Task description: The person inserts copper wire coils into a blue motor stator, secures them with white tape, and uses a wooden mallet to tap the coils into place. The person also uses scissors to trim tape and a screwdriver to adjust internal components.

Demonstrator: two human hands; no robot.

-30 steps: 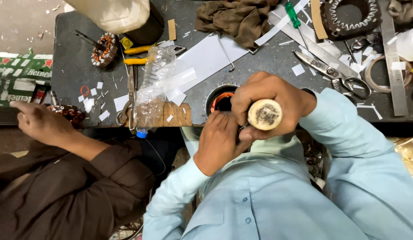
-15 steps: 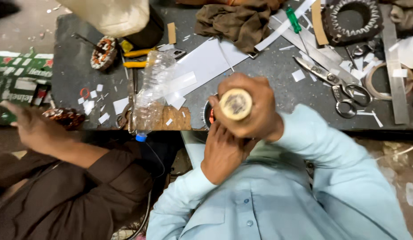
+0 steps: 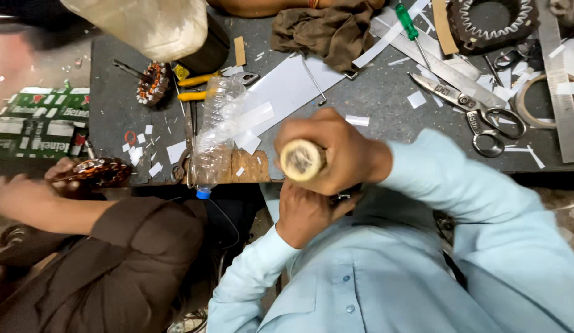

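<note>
- I count one clear plastic bottle (image 3: 214,132) lying on the bench.
- One pair of scissors (image 3: 472,108).
- One green-handled screwdriver (image 3: 407,21).
- Two copper-wound stators: one (image 3: 152,83) on the bench, another (image 3: 100,171) at a co-worker's hand.

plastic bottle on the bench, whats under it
Under the clear plastic bottle, white paper scraps and a brown board piece show beside and through it. What its cap end rests on is unclear.

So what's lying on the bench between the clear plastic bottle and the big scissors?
In the head view, a white sheet and small paper scraps lie between the bottle and scissors.
</note>
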